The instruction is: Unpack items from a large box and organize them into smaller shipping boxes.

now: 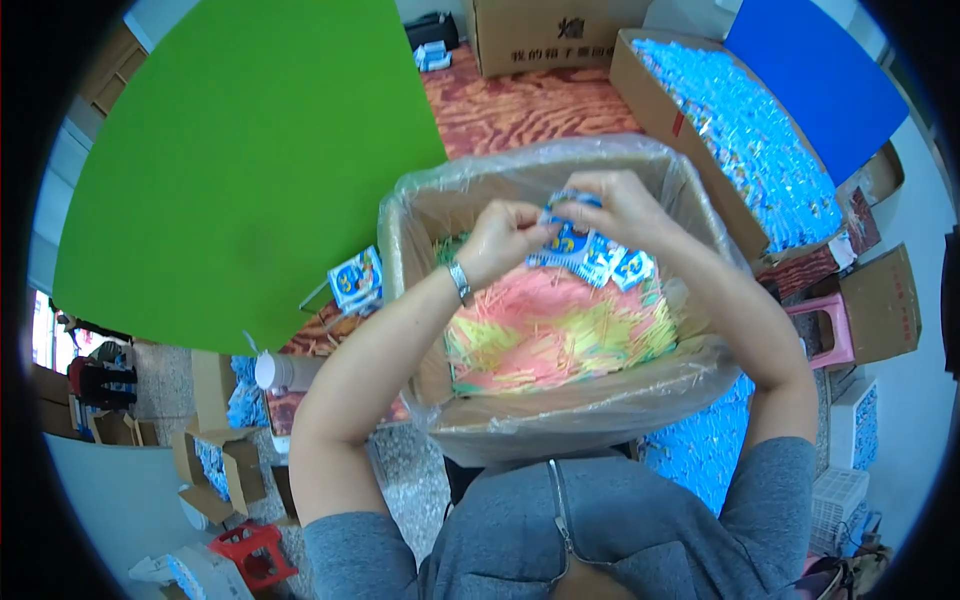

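Over a plastic-lined cardboard box (410, 290), both my hands are closed on a small blue-and-white printed packet (568, 245). My left hand (500, 240), with a metal watch or bracelet at the wrist, pinches its left edge between thumb and fingers. At its upper edge, the fingers of my right hand (620, 208) are curled round it. More blue-and-white packets (632, 268) show just below my right hand; whether they are joined to the held one I cannot tell. Thin pink, yellow and green sticks (560, 335) fill the box below.
A large green board (250, 150) stands at the left, with a few packets (357, 280) beside it. A long carton of blue packets (740, 130) lies at the far right against a blue board (815, 80). A white bottle (285, 372) is near my left forearm; a pink stool (830, 330) is at right.
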A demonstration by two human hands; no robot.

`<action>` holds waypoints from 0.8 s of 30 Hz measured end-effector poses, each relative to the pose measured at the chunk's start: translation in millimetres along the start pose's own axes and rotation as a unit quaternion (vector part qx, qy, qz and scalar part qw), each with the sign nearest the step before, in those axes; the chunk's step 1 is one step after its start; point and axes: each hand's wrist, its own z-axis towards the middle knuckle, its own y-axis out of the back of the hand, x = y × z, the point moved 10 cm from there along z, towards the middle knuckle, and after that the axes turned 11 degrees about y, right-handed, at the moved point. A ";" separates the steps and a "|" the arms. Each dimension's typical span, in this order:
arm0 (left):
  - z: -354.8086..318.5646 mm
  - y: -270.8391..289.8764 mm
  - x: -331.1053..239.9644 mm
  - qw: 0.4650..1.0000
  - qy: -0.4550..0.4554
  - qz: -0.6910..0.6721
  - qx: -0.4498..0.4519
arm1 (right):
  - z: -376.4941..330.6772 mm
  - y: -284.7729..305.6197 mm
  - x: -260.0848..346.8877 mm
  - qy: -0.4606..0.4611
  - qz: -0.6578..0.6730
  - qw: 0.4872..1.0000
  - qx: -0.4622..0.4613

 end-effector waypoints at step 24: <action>-27.8 69.6 -12.7 0.949 -0.026 0.184 -0.253 | -96.7 -220.2 43.3 0.215 -0.257 0.840 0.426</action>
